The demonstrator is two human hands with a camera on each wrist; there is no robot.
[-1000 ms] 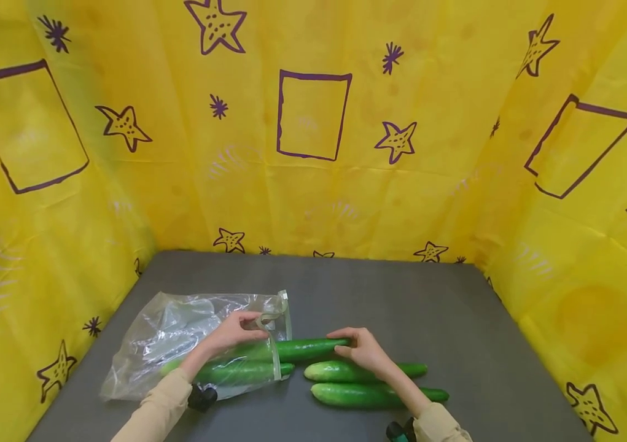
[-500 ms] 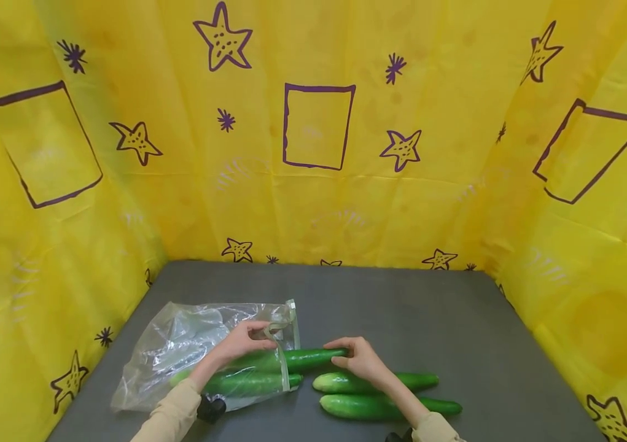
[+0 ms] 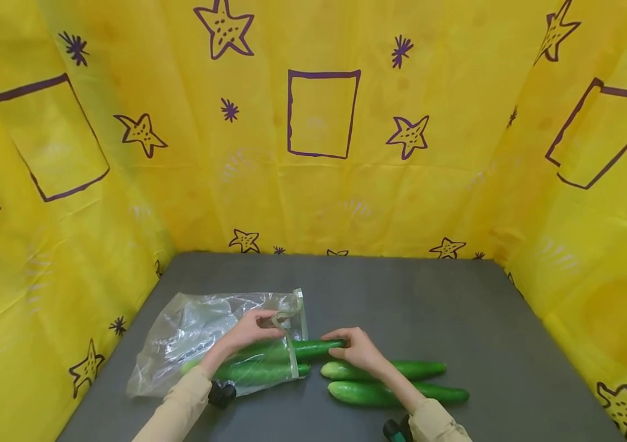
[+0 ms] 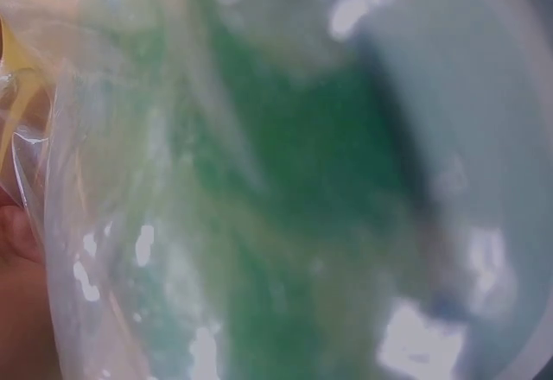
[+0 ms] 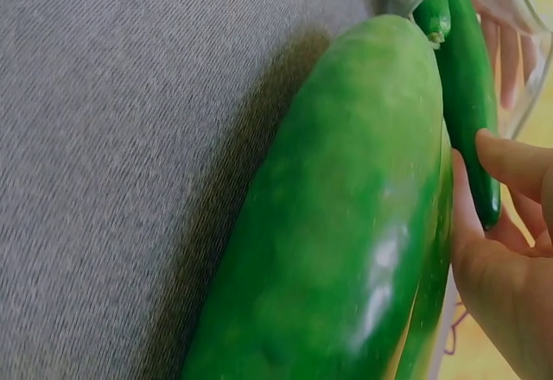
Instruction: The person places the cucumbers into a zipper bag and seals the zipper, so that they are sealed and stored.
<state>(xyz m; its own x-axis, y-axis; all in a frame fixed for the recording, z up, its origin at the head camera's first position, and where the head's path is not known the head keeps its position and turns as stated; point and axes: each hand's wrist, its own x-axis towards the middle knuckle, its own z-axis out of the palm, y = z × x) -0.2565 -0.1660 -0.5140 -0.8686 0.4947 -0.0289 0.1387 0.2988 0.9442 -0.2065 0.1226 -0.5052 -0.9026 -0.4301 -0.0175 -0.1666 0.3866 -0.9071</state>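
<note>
Yellow sheeting (image 3: 197,190), marked with purple stars, bursts and four-sided outlines, is walling in three sides of a dark grey tabletop (image 3: 401,301) in the head view. On the left a clear bag (image 3: 197,325) is lying with its mouth facing right, and the left hand (image 3: 249,330) is pinching its rim. One cucumber (image 3: 313,350) is sitting partly inside, its outer end being gripped by the thumb and fingers of the right hand (image 3: 363,351). Just below, a second cucumber (image 3: 252,372) is lying mostly in the bag, its tip poking out. Two loose cucumbers (image 3: 424,368) are resting side by side under the right forearm (image 3: 401,385).

The left wrist view is showing mostly blurred, glinting film over green, a bit of skin entering at the left edge.

The right wrist view is revealing what the head view is not: the tabletop's fine woven texture, one loose cucumber's pale, blunt end close up, and a stem stub at the bag's mouth.
</note>
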